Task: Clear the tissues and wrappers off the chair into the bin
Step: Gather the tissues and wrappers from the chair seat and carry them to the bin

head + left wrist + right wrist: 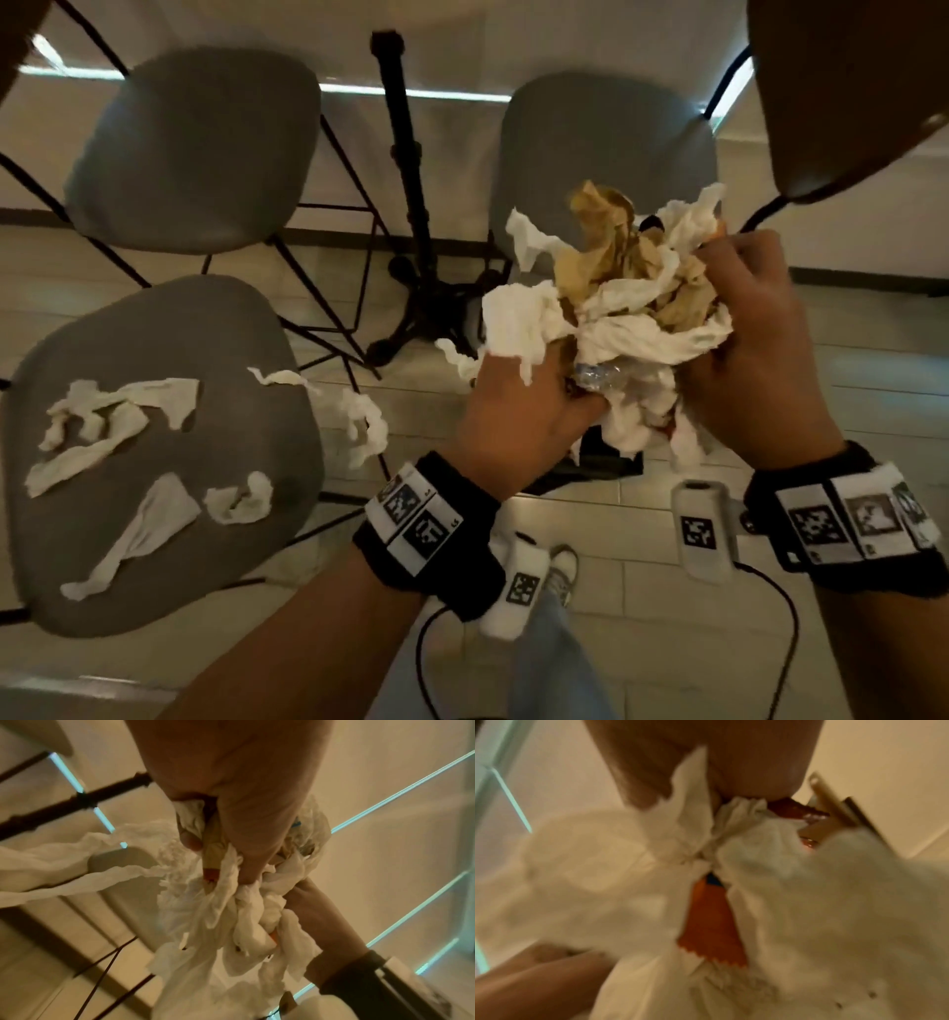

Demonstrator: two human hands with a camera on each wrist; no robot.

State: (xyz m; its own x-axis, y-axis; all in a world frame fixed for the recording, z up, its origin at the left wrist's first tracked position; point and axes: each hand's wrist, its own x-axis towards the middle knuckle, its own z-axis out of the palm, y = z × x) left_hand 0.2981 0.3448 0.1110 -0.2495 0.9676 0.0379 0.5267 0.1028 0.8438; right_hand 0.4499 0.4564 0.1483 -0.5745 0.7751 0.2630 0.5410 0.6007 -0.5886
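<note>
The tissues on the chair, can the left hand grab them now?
Probably not yet. The left hand and right hand both grip a full bundle, so the tissues lie uncovered on the chair but no fingers are free.

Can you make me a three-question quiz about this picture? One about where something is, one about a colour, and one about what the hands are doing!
1. Where are the tissues that are still left to clear?
A. On the near grey chair
B. On the far right chair
C. On a shelf

2. What colour is the wrapper poking out of the bundle?
A. Green
B. Orange
C. Purple

3. What are the two hands doing?
A. Hanging loose
B. Pointing at the floor
C. Gripping the bundle together

Answers: 1 A, the loose tissues lie on the seat of the near grey chair. 2 B, the wrapper in the right wrist view is orange. 3 C, the left hand and right hand both clutch the bundle.
</note>
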